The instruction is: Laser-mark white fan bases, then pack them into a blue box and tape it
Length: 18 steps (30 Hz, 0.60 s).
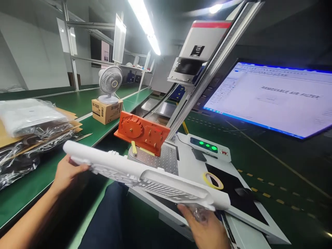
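Note:
A long white plastic part (135,173) with a ribbed, vented underside spans the middle of the view, sloping down to the right. Its left end rests in my left hand (68,171), fingers wrapped beneath it. My right hand (204,226) grips the lower edge near the right end, with a bit of clear plastic by the fingers. Behind the part, an orange fixture (145,135) stands on a perforated metal plate (168,160), with a yellow piece (134,148) at its foot.
On the green bench, plastic-wrapped packages (31,117) lie left of a cardboard box (106,112) bearing a fan (111,83). Right are a slanted metal column, monitor (272,100), control box (210,148), tape roll (213,181) and mouse (243,193).

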{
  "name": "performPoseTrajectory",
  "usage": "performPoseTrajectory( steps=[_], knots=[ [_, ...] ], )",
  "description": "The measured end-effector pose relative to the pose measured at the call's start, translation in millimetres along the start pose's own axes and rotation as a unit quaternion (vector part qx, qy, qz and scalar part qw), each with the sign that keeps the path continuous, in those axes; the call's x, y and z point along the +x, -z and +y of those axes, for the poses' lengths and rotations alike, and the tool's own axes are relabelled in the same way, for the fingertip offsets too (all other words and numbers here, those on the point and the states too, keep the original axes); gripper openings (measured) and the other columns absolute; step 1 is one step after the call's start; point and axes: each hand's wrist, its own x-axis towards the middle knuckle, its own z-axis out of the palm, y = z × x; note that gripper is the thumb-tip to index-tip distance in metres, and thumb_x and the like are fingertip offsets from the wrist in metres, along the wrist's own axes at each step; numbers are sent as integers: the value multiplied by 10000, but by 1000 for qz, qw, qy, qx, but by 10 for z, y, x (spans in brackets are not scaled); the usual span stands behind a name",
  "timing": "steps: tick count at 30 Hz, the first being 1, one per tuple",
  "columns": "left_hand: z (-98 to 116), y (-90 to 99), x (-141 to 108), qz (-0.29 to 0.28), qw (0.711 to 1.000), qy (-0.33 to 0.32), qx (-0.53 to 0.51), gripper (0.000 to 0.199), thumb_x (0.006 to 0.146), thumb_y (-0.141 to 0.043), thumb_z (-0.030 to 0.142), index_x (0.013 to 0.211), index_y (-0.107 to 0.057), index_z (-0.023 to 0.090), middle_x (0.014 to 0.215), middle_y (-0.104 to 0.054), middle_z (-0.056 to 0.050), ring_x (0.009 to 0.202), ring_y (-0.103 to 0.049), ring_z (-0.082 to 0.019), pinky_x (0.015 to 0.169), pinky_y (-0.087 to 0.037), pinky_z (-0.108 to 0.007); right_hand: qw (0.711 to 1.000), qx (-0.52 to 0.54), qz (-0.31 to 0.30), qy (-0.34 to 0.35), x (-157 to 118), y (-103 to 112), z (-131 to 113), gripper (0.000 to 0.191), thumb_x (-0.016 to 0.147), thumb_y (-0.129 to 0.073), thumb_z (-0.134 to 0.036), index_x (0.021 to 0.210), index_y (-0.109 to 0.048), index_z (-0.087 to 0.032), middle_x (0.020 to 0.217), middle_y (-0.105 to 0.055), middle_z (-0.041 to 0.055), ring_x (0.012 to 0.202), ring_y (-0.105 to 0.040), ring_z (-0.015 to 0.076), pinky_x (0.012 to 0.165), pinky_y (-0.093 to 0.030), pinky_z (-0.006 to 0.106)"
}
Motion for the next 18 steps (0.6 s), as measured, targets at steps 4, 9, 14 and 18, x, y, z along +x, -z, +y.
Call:
performPoseTrajectory(
  steps=[4,9,14,18],
  knots=[
    [-148,-599,620,-52,997,-51,3,827,433,-1091,353,1138,-692,182,1087,-797,-60,984,-722,-280,900,-586,-400,993,-81,-25,-80,418,-291,-177,579,788,-639,-844,910,-730,-285,810,-814,113,859,-761,418,755,-567,473],
    [-368,-1160,1677,-98,983,-116,106,773,526,-1044,426,1154,-664,185,1149,-770,-88,1093,-706,-325,980,-553,-460,981,-132,-93,-110,1090,-555,-344,616,793,-493,-826,1034,-684,-292,822,-819,93,987,-746,438,857,-509,477],
    [-476,-1591,2409,-98,959,-147,223,783,576,-1010,461,1234,-686,186,1239,-779,-123,1134,-709,-365,1009,-540,-497,973,-177,-103,-110,1669,-846,-456,632,838,-409,-737,1168,-673,-267,896,-836,95,1096,-717,442,890,-474,469],
    [-583,-1768,2664,-94,948,-149,265,765,600,-1006,466,1246,-698,193,1255,-789,-118,1124,-726,-367,970,-554,-479,969,-183,-104,-131,1964,-962,-439,576,866,-449,-697,1161,-686,-262,912,-838,95,1134,-705,437,892,-476,456]
  ],
)
